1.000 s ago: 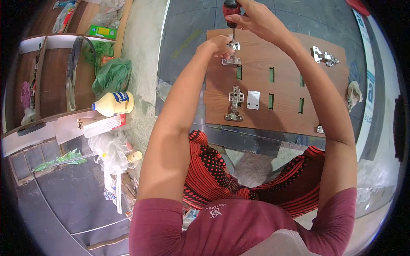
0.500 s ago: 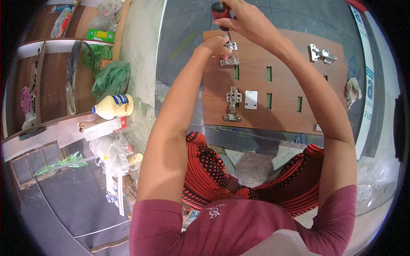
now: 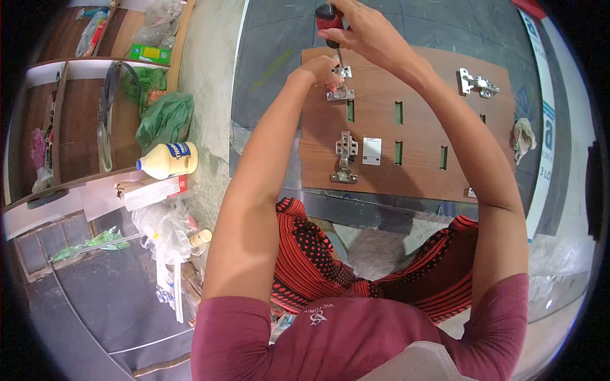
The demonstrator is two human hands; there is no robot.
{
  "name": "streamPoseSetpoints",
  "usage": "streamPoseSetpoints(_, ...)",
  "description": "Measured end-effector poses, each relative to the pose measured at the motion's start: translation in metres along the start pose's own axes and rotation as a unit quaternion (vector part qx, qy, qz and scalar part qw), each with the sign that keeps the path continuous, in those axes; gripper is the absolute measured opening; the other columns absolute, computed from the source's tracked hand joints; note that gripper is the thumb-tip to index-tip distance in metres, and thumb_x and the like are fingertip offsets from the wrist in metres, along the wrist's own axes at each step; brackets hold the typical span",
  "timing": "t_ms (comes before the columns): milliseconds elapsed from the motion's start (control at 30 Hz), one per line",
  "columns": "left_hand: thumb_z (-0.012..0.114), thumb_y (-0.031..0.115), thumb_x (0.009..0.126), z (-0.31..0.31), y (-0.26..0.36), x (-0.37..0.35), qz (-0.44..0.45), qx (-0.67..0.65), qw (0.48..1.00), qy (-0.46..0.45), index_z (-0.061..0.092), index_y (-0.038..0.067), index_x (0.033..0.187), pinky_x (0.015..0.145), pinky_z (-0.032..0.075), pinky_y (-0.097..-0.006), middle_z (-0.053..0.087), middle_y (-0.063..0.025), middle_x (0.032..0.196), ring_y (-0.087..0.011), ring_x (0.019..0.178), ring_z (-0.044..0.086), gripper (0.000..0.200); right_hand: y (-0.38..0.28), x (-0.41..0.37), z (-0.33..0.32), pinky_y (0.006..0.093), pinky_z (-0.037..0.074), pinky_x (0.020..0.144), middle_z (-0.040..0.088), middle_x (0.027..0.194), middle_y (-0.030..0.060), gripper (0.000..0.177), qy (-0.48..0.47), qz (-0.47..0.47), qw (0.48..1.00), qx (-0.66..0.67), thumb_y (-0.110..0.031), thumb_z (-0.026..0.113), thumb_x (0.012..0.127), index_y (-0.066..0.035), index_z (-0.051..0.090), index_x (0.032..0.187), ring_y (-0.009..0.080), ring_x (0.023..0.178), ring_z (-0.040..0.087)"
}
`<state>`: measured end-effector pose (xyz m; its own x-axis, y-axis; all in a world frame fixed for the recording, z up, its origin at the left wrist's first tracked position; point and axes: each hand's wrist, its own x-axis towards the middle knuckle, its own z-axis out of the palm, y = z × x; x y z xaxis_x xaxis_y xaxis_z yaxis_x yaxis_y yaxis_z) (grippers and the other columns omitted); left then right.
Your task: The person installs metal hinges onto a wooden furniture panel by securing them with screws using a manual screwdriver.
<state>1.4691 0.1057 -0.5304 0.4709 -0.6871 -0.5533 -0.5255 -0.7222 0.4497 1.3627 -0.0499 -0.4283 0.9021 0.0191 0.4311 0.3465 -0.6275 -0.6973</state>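
Observation:
My right hand (image 3: pixel 363 25) is closed around a screwdriver (image 3: pixel 330 20) with a red and black handle, its shaft pointing down at a metal cabinet hinge (image 3: pixel 340 94). The fingers of my left hand (image 3: pixel 318 71) are bent onto that same hinge, pressing it at the upper left of a brown wooden panel (image 3: pixel 419 127). My palm hides part of the hinge, and the screw under the tip is too small to make out. A second hinge (image 3: pixel 345 157) lies at the lower left of the panel, a third (image 3: pixel 478 84) at the upper right.
Several green slots pierce the panel, with a small white card (image 3: pixel 372 151) near the lower hinge. A crumpled cloth (image 3: pixel 524 141) lies at its right edge. On my left, shelves (image 3: pixel 76 127) hold plastic bags, and a cream bottle (image 3: pixel 170 159) lies on its side.
The screwdriver's shaft shows more clearly beside my left fingers, its handle turned slightly. Both hands stay at the same hinge; the view has shifted a little.

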Motion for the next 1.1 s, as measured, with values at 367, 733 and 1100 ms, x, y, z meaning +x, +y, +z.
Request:
streamPoseSetpoints(367, 0.065, 0.022, 0.083, 0.0, 0.001, 0.003, -0.028, -0.016, 0.999, -0.012, 0.052, -0.002, 0.116, 0.058, 0.048, -0.0314, 0.07, -0.0101, 0.077, -0.0184, 0.068, 0.068, 0.043, 0.011, 0.002, -0.007, 0.0413, 0.048, 0.068, 0.063, 0.084, 0.0208, 0.039, -0.025, 0.019, 0.997, 0.069, -0.024, 0.069, 0.081, 0.001, 0.048, 0.101, 0.0357, 0.077, 0.063)
streamPoseSetpoints(733, 0.065, 0.025, 0.082, 0.0, -0.007, 0.005, -0.022, -0.029, 0.999, -0.015, 0.055, 0.003, 0.112, 0.053, 0.046, -0.0316, 0.069, -0.0085, 0.075, -0.017, 0.064, 0.066, 0.039, 0.019, -0.002, 0.002, 0.0302, 0.05, 0.058, 0.063, 0.085, 0.0073, 0.04, -0.079, 0.023, 0.994, 0.067, -0.032, 0.067, 0.084, -0.003, 0.053, 0.109, 0.0154, 0.067, 0.058)
streamPoseSetpoints(1100, 0.065, 0.021, 0.082, -0.002, 0.002, 0.003, -0.041, -0.064, 0.997, 0.006, 0.056, 0.007, 0.114, 0.053, 0.048, -0.0317, 0.068, -0.0052, 0.076, -0.0145, 0.065, 0.064, 0.037, 0.028, -0.017, -0.018, 0.0427, 0.051, 0.074, 0.067, 0.094, 0.02, 0.059, 0.009, 0.124, 0.992, 0.028, -0.048, 0.072, 0.072, 0.0, 0.057, 0.102, 0.0379, 0.085, 0.065)
